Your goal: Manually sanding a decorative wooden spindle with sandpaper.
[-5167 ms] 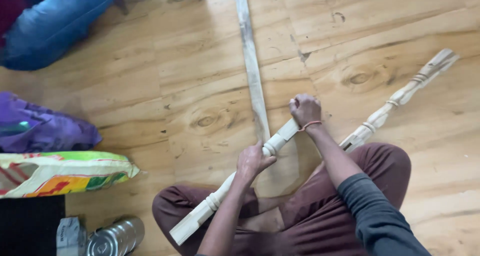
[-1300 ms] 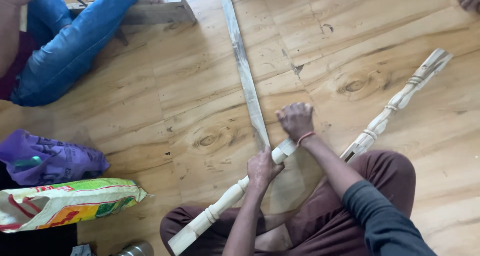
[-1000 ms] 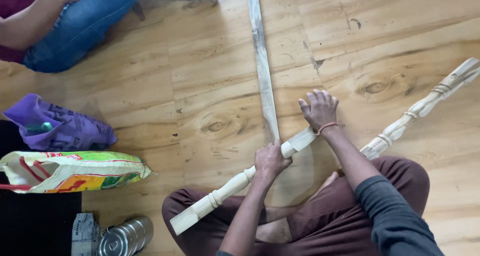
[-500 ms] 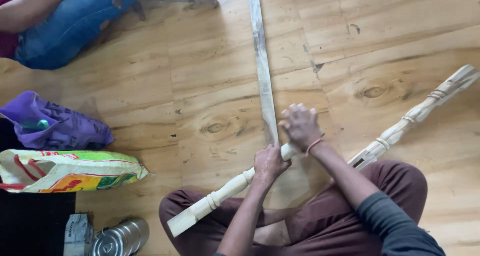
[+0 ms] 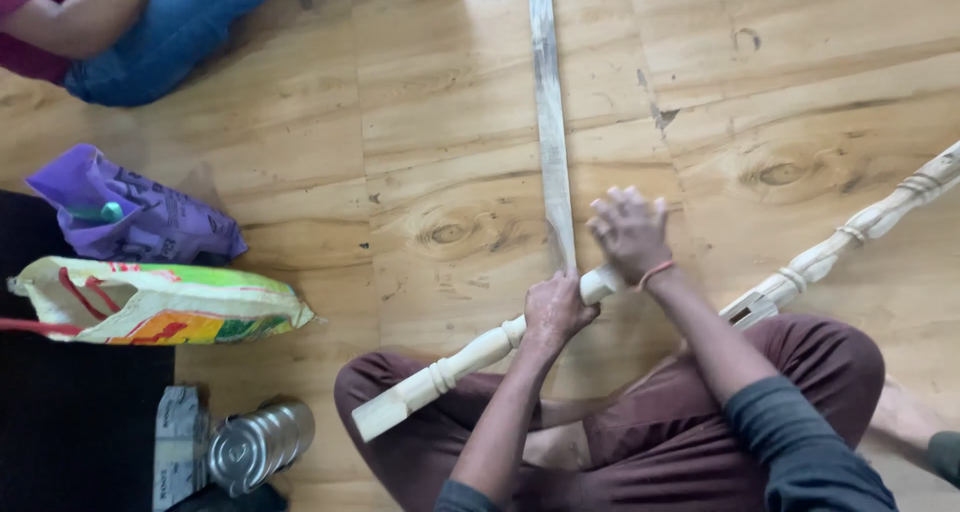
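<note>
The left hand is being closed around a pale turned wooden spindle, its fingers wrapped about the round shaft. The right hand is being laid over the same spindle just beyond the left, palm down, fingers spread and blurred; whether it is gripping cannot be told. A thin red band is being worn at its wrist. The spindle is being carried across the lap of maroon trousers, its square-cut end lying below and left of the left hand, its ringed and beaded far end lying up toward the right of the right hand. Its wood is being shown bare, smooth and unfinished.

Against half a second ago, the right hand is being held higher along the spindle, with the fingers spread wider.

A long, flat, grey-worn wooden slat is lying on the knotted plank floor, running straight up from the hands. Left of the hands, a crumpled purple plastic bag is lying above a woven sack printed in yellow, green and red. Below the sack, a shiny steel container is lying beside a grey printed packet. Another person in blue jeans is sitting far up and left.
</note>
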